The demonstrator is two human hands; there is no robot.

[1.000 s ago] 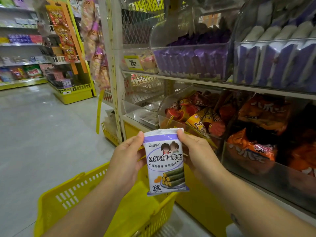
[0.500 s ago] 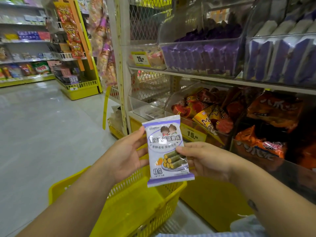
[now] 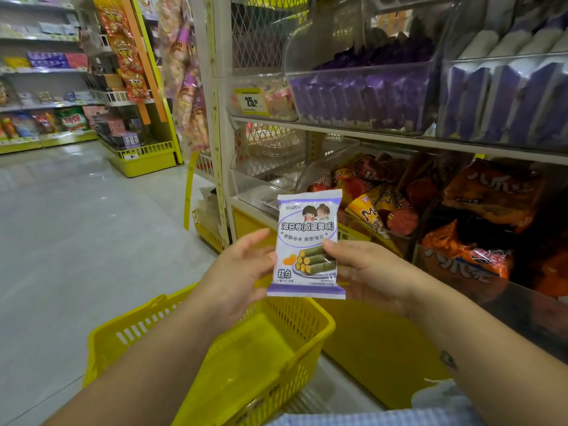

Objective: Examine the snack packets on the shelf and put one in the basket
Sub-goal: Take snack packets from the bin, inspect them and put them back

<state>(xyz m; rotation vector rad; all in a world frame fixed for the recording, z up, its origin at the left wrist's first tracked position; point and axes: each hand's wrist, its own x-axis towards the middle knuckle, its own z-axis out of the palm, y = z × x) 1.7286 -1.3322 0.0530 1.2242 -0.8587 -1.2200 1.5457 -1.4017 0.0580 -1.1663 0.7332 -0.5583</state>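
A white and purple snack packet [image 3: 307,244], printed with green rolls and two cartoon heads, is held upright in front of the shelf, above the yellow basket [image 3: 129,330]. My right hand [image 3: 375,272] pinches its right side, thumb on the front and fingers behind. Against the packet's left edge lies my left hand [image 3: 236,272], its fingers loosely spread. The basket hangs low under my forearms and looks empty inside.
Clear bins on the shelf hold purple packets [image 3: 359,93], white-and-blue packets [image 3: 504,96] and orange and red snack bags [image 3: 488,192]. A yellow price tag [image 3: 250,101] hangs on the upper shelf. To the left runs an open grey aisle floor [image 3: 76,241] with more shelving behind.
My right hand has slid from the packet's top corner down to its right side. The left hand's grip has loosened to a touch. The view has shifted left along the shelf.
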